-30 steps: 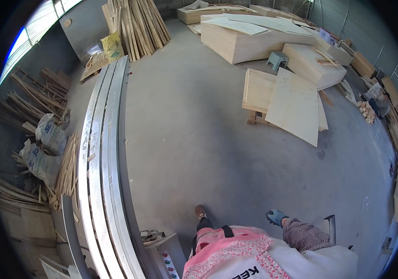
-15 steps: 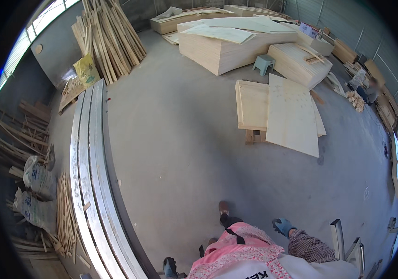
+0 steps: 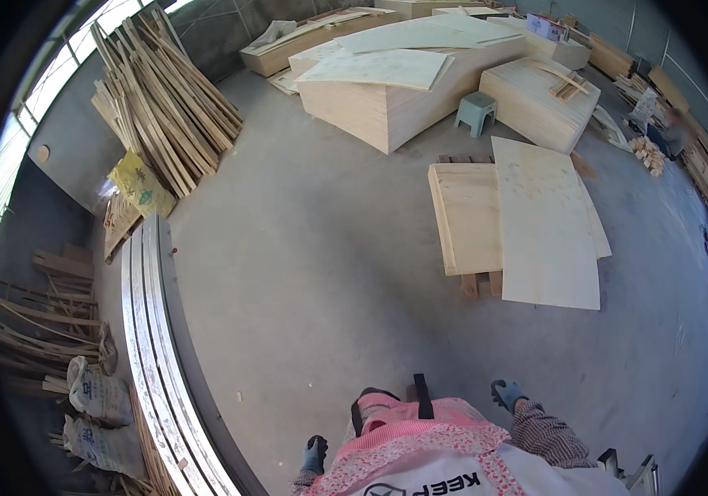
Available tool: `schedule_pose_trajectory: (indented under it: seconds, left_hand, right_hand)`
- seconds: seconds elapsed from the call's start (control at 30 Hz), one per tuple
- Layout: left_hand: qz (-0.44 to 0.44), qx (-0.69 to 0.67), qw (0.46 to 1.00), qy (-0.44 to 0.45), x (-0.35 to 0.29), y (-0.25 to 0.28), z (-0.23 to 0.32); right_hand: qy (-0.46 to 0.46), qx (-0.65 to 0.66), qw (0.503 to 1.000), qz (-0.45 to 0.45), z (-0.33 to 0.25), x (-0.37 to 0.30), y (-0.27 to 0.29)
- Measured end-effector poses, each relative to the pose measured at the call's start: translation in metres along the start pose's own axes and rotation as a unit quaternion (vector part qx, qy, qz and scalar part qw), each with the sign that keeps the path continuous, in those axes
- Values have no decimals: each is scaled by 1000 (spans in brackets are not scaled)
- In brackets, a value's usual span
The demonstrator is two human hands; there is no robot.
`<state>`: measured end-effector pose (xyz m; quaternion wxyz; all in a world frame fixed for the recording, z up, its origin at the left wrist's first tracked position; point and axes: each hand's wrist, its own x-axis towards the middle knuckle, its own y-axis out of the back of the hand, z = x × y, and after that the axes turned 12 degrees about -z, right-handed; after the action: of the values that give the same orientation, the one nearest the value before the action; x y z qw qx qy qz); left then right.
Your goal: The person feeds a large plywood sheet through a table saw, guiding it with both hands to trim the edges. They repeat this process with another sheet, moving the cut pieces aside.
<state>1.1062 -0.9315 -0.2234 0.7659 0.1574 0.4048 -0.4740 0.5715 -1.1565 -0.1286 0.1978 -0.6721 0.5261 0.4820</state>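
My right hand (image 3: 506, 395), in a blue-grey glove with dark fingertips, hangs ahead of my right side with its fingers loosely bent and apart. My left hand (image 3: 314, 455), gloved alike, hangs low by my left side, its fingers slightly curled. No object shows in either hand, and neither touches anything. I wear a pink floral apron (image 3: 420, 426) over a white top. Ahead to the right, a thin pale plywood sheet (image 3: 544, 223) lies aslant over a stack of wooden panels (image 3: 466, 219) on a pallet (image 3: 471, 285).
Long shiny metal beams (image 3: 155, 331) run along my left. Beyond them lie sacks (image 3: 102, 442) and scrap wood (image 3: 60, 310). Timber strips (image 3: 168, 99) lean on the far-left wall. Large plywood stacks (image 3: 346, 116), a green stool (image 3: 476, 112) and a seated person (image 3: 672, 136) are farther off.
The view has moved forward and turned slightly; the pallet stack and plywood sheet appear nearer. The metal ladder-like frame at lower right has slid mostly out of view. Both hands have swung a little.
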Motion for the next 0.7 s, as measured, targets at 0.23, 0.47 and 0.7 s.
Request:
schedule_pose_trajectory:
  seconds: [0.23,0.47,0.7]
  left_hand:
    - [-7,-19,996,92,93,-6,54]
    - [-77,-7,989,129,259,3,198]
    - [-5,92,996,1,450,-98,490]
  right_hand:
    - [156,-136,977,39,-183,181,-12]
    - [27,135,990,-17,-312,226,-23]
    - [-2,401,914,64,-461,274,13]
